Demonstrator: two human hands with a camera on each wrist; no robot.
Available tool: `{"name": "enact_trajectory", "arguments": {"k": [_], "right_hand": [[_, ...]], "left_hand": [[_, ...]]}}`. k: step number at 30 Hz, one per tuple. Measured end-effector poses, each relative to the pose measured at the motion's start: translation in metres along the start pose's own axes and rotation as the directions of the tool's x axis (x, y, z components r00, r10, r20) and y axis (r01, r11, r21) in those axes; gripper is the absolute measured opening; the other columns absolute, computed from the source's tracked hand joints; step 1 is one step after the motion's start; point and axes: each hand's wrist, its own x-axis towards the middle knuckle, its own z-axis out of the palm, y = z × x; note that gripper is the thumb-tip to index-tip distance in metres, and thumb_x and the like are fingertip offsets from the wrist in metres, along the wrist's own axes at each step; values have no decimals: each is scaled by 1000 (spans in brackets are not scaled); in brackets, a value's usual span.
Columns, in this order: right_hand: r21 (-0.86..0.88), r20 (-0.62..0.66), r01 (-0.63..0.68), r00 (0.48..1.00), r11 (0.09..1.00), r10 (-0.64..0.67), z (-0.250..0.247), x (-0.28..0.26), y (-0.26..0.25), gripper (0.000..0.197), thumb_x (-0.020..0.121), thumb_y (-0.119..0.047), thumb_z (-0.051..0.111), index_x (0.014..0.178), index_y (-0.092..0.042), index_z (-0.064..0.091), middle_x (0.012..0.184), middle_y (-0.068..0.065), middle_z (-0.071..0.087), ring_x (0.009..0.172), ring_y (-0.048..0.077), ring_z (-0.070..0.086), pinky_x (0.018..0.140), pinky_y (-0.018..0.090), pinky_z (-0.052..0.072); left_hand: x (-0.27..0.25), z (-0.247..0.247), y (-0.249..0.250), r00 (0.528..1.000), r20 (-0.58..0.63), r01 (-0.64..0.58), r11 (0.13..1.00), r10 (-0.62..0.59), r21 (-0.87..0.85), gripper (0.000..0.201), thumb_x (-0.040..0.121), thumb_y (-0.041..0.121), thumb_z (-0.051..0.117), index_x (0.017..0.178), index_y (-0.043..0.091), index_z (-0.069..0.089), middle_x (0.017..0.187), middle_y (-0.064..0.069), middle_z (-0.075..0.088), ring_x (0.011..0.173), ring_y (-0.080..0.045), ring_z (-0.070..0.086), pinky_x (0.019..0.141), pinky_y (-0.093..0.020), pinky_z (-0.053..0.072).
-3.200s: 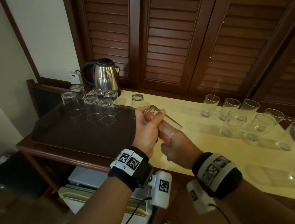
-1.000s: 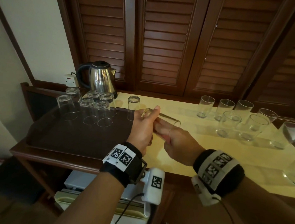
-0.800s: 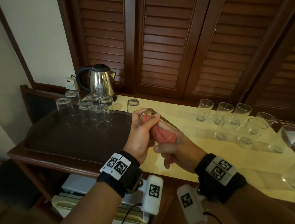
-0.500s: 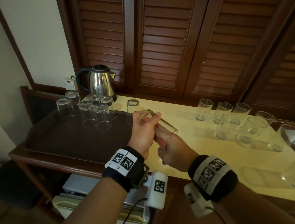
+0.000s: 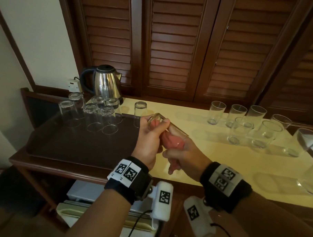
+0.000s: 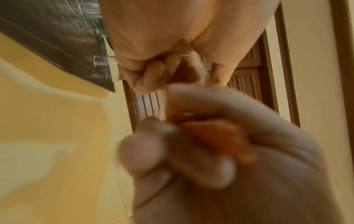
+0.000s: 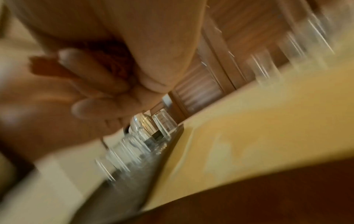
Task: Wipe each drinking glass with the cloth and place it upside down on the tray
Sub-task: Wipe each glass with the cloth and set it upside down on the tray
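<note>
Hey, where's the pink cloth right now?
In the head view, the pink cloth is stuffed inside the glass gripped by the left hand, pushed in by the right hand, beside the tray.

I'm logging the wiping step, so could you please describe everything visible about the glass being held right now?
The held glass is a clear, plain tumbler with a thick base, lying tilted on its side above the tray's right edge, base toward the tray, mouth toward the right. The left hand grips its base end; the right hand pushes a pink cloth into its mouth, filling much of the inside. It touches neither tray nor counter.
</note>
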Motion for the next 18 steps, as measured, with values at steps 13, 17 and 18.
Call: {"name": "enact_trajectory", "arguments": {"k": [13,17,18], "right_hand": [[115,-36,-79,996,990,83,-16,-9,-11,61,92,-8,69,143,-35,51,76,-1,62,51,11,48,45,26,48],[-164,-39,-129,991,978,124,-36,-36,-5,36,100,-19,61,130,-40,60,83,-19,71,54,7,56,50,19,48],[-198,4,-138,990,970,141,-38,-46,-1,35,102,-19,59,130,-39,60,102,-23,73,60,8,60,55,22,52]], "left_hand": [[13,-17,5,996,19,81,984,-86,160,59,89,62,71,114,8,71,88,-8,72,62,-12,58,63,-32,40],[31,-33,25,996,-87,15,963,9,269,59,86,58,77,122,12,65,110,-11,77,74,-15,65,65,-30,48],[38,-38,29,992,-115,-20,951,58,308,49,88,52,79,118,16,64,110,-10,76,74,-13,65,61,-27,50]]}}
